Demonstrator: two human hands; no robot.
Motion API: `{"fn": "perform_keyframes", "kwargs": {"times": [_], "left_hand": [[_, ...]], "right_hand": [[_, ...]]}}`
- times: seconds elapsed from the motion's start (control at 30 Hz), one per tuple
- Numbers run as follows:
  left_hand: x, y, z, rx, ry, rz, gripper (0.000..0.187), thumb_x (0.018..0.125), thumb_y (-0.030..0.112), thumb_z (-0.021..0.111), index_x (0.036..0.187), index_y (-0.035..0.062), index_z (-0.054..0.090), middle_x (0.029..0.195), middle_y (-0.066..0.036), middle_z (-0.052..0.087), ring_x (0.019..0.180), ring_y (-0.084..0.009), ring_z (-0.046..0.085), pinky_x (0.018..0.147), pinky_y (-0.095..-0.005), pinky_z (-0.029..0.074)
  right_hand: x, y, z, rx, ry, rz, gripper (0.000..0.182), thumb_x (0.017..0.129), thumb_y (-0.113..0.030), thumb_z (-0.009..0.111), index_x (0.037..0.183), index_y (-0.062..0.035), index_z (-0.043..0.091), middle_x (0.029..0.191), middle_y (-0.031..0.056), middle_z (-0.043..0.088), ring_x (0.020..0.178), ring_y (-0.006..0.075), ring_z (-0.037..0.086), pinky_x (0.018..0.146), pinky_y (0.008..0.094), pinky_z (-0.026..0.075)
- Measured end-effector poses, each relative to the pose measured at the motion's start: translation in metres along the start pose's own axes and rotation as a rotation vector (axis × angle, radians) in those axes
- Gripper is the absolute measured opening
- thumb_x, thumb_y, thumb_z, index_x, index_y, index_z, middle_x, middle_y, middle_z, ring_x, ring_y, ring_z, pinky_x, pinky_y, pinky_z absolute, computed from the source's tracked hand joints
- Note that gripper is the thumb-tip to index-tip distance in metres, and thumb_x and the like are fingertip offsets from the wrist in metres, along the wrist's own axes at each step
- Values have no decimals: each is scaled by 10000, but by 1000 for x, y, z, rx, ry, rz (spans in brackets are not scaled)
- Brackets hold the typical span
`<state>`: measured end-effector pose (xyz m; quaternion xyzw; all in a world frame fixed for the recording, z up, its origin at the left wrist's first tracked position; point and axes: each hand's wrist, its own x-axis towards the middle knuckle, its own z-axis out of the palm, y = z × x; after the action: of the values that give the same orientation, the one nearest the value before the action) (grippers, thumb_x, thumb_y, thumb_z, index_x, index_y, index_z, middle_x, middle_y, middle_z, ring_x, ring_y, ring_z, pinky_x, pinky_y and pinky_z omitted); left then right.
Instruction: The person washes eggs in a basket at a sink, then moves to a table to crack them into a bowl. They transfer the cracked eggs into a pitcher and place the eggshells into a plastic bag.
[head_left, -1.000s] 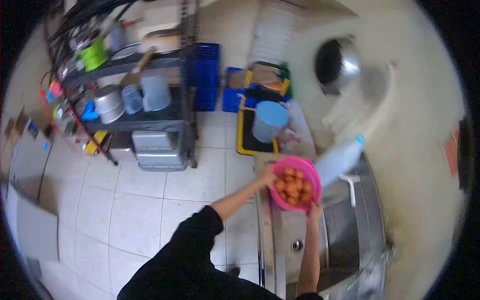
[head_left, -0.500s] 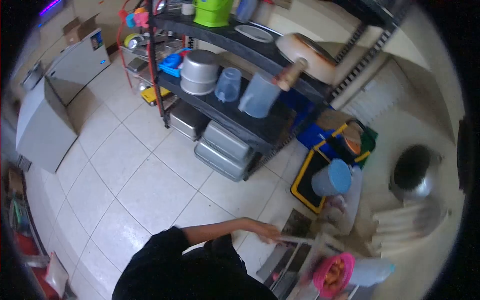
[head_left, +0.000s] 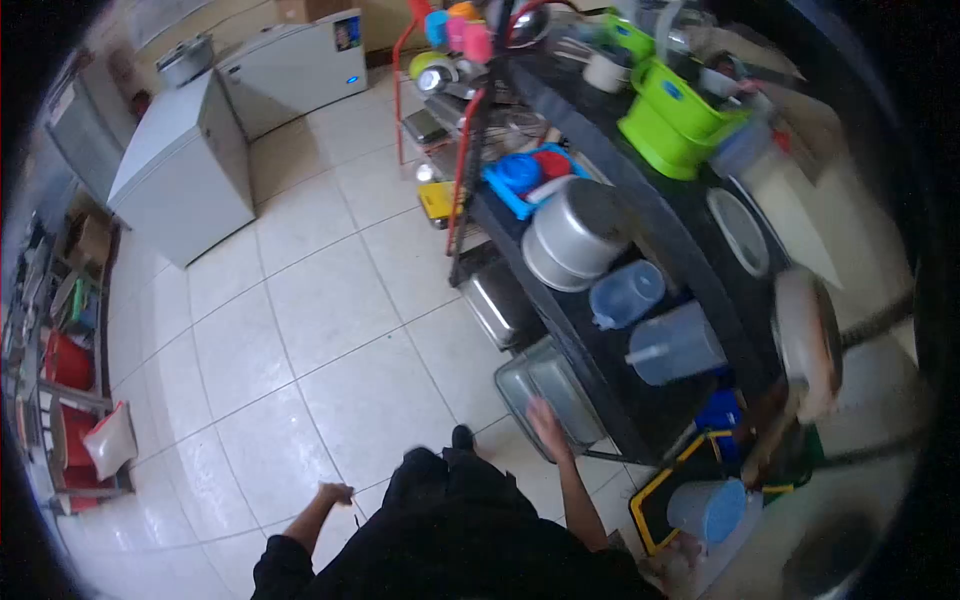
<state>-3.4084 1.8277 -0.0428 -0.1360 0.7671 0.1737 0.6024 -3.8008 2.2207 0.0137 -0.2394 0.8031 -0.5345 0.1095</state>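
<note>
Over the tiled floor at lower left, my left hand has its fingers curled closed. A thin dark sliver shows just below it, and I cannot tell what, if anything, is in the fingers. My right hand is raised on the other side of my body, its fingers stretched out and apart, holding nothing. In this view it overlaps the grey rectangular tubs on the floor beneath the black shelf unit.
The shelf carries a metal pot, clear plastic jugs and a green container. White chest freezers stand at the back left. A blue-topped bucket is at lower right. Red bins line the left wall.
My view has swung left, away from the metal stand with the pink basket of food. My left hand has let go of the stand's rail; my right hand has come into clear view.
</note>
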Motion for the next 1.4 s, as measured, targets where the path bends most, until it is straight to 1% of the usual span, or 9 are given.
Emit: {"fn": "perform_keyframes", "kwargs": {"times": [0.03, 0.13, 0.3, 0.43, 0.6, 0.67, 0.83, 1.1, 1.4], "left_hand": [[-16, 6, 13, -16, 23, 9, 509, 834, 387, 544, 1303, 204, 470, 1308, -70, 513, 1238, -298, 452, 943, -615, 335], [38, 36, 56, 98, -168, -216, 477, 854, 427, 523, 1253, 165, 533, 1327, -90, 493, 1173, -283, 515, 919, -503, 407], [73, -21, -34, -589, 367, -13, 456, 854, 352, 507, 1220, 83, 535, 1277, -182, 505, 1170, -305, 504, 933, -464, 410], [124, -107, -246, -637, 644, -132, 458, 844, 282, 500, 1235, 45, 467, 1230, -241, 507, 1135, -381, 500, 920, -480, 421], [-55, -122, -614, -672, 1292, 710, 480, 770, 191, 622, 1214, 60, 496, 1163, -174, 524, 1060, -352, 499, 932, -415, 394], [-78, -130, -717, -773, 1103, 1077, 446, 783, 172, 618, 1195, 44, 503, 1164, -153, 525, 1065, -321, 479, 949, -391, 363], [-66, -159, -867, -922, 925, 932, 386, 835, 134, 575, 1198, 30, 492, 1159, -111, 542, 1036, -244, 536, 886, -358, 425], [-6, -228, -1004, -1364, 565, 624, 324, 915, 247, 542, 1176, 57, 517, 1098, -78, 593, 945, -183, 595, 816, -301, 437], [34, -275, -1139, -1174, 504, 593, 315, 928, 232, 531, 1179, 44, 505, 1108, -85, 591, 950, -191, 603, 798, -321, 476]], "right_hand": [[60, -44, 19, 267, -71, 398, 337, 928, -154, 517, 1253, -82, 465, 976, 48, 632, 887, 122, 612, 751, 271, 492], [219, -115, 87, 285, -412, 318, 323, 872, -175, 583, 1161, -40, 529, 868, 67, 652, 750, 144, 615, 682, 275, 481], [373, -146, 204, -316, -826, 112, 305, 914, -173, 536, 1178, -20, 530, 936, 90, 667, 869, 170, 641, 741, 306, 503], [417, -202, 308, 98, -701, -60, 327, 908, -152, 533, 1200, -8, 511, 1184, 155, 562, 1093, 221, 559, 919, 314, 442], [499, -340, 371, -218, -730, -507, 458, 932, -292, 471, 1322, -58, 418, 1399, 134, 379, 1326, 303, 304, 1073, 457, 234], [561, -354, 377, -204, -522, -544, 529, 934, -357, 426, 1377, -77, 353, 1435, 105, 339, 1346, 294, 269, 1086, 494, 178], [691, -350, 338, -207, -665, -594, 502, 916, -312, 491, 1360, -94, 408, 1409, 120, 388, 1300, 294, 362, 1055, 453, 272], [1034, -99, 136, 765, 1084, 102, 223, 840, -206, 555, 1044, -115, 559, 966, 41, 591, 908, 168, 562, 806, 328, 462], [1074, -27, 59, 810, 1388, 302, 211, 844, -191, 549, 1039, -111, 559, 947, 32, 593, 845, 153, 563, 736, 306, 468]]}}
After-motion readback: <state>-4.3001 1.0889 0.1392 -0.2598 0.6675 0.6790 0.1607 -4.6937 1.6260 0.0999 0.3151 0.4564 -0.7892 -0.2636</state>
